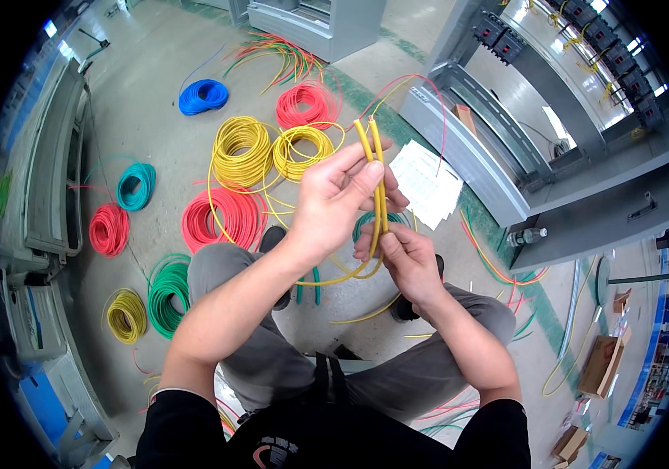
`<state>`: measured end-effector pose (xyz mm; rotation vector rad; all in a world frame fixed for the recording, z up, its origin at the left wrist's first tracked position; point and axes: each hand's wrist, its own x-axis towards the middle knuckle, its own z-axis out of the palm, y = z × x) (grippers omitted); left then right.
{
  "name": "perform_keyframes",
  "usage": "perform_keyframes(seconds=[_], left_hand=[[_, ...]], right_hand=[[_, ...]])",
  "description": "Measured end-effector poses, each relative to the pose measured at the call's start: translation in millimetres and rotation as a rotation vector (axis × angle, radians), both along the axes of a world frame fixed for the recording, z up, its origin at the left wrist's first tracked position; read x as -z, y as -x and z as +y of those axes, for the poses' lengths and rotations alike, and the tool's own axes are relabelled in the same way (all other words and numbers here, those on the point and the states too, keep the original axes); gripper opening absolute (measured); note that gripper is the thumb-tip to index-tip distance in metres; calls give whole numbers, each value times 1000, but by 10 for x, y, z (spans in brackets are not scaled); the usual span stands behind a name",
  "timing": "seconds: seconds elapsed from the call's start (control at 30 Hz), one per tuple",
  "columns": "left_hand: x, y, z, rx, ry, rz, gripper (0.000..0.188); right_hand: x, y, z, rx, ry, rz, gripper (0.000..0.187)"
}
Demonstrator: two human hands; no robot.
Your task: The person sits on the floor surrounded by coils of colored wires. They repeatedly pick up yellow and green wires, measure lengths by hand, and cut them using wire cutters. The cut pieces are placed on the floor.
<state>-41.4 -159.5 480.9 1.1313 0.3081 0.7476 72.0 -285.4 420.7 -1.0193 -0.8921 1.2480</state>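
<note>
From where I stand, the left hand (338, 191) pinches 2 round, yellow, plastic-coated wire strands (382, 207) between thumb and fingers, tips poking beyond it; the right hand (406, 262), fingers curled nearly closed, grips them lower. I'd want snug pinches, strands parallel, ends level.
</note>
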Motion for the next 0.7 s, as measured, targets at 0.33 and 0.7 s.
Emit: perform_keyframes(seconds=[0.33, 0.7], left_hand=[[66, -52, 4, -9, -58, 25, 32], [92, -163, 44, -15, -1, -48, 28]], right_hand=[[127, -2, -34, 24, 6, 105, 29], [27, -31, -21, 12, -21, 195, 24]])
